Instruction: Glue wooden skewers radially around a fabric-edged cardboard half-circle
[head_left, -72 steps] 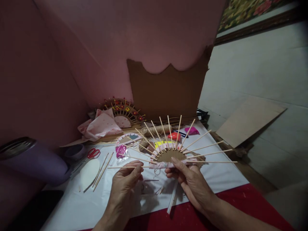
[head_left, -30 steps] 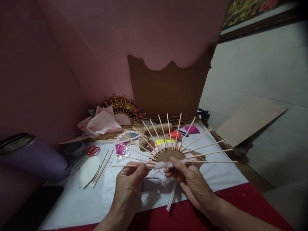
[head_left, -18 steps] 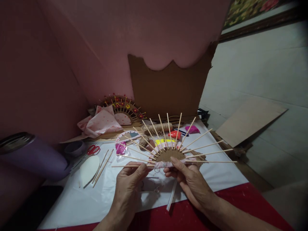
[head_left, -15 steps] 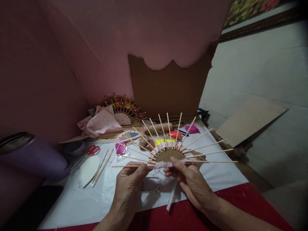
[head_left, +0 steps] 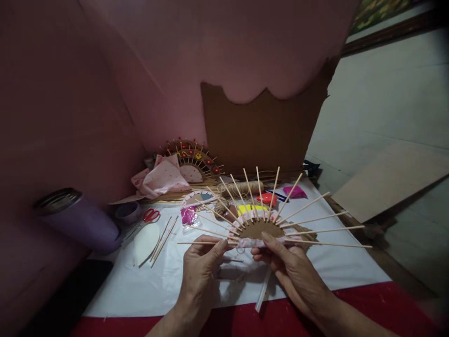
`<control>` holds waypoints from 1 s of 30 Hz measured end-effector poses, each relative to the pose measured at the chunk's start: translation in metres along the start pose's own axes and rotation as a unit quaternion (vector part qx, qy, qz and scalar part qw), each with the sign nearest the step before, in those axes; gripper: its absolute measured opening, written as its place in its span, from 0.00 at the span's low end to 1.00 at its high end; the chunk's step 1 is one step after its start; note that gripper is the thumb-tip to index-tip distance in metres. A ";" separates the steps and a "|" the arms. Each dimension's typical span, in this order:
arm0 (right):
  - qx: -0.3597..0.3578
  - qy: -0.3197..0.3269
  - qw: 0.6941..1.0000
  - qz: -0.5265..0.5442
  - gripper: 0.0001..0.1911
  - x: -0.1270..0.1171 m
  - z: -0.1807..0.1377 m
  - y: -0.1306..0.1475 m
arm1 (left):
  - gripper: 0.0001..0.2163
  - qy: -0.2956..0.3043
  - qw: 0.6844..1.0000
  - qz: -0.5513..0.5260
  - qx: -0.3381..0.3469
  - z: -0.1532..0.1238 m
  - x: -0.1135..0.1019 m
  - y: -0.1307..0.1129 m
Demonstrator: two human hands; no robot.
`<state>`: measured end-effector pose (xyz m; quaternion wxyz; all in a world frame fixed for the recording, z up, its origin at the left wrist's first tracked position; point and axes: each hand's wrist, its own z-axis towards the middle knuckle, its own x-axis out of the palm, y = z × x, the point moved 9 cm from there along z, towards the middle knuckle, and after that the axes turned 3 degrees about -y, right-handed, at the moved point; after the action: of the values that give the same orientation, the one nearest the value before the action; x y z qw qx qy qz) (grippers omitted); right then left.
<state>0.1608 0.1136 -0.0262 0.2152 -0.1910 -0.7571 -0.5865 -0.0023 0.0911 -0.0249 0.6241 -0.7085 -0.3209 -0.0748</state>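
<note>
Between my hands is a half-round cardboard fan frame (head_left: 261, 230), edged in pink patterned cloth, with several thin wooden sticks fanning out from its curved side. My left hand (head_left: 205, 264) pinches its left corner, thumb on top near the lowest stick. Along the straight bottom edge, my right hand (head_left: 293, 260) grips with its thumb over the cloth and its fingers underneath. Below the frame, a translucent glue stick (head_left: 263, 291) lies on the white sheet, partly hidden behind my right hand.
A decorated fan (head_left: 198, 157) and pink cloth (head_left: 163, 175) stand at the back left. Red-handled scissors (head_left: 150, 215), a white oval piece (head_left: 146, 245) and loose sticks (head_left: 164, 241) lie left. Twine (head_left: 240, 188) and coloured clay packets (head_left: 294, 192) sit behind. A purple tumbler (head_left: 82, 222) leans far left.
The whole scene has shifted to the right in view as the camera turned left. My hands keep the same hold on the fan frame.
</note>
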 end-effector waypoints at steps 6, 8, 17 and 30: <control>-0.002 0.014 1.000 -0.004 0.11 0.001 -0.001 0.000 | 0.07 -0.006 1.000 0.000 -0.013 0.001 -0.001 0.002; -0.001 0.012 1.000 -0.004 0.11 0.001 -0.002 0.000 | 0.07 -0.003 1.000 -0.003 -0.011 0.001 0.000 0.002; 0.004 0.007 1.000 0.000 0.11 0.002 -0.002 0.000 | 0.06 0.009 1.000 -0.011 -0.015 -0.002 0.002 0.001; -0.017 0.030 0.999 0.002 0.12 0.005 -0.003 0.001 | 0.09 -0.019 0.999 -0.019 -0.038 -0.008 0.003 0.001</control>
<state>0.1576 0.1108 -0.0220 0.2359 -0.1786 -0.7398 -0.6043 0.0025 0.0849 -0.0228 0.5888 -0.7270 -0.3428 -0.0857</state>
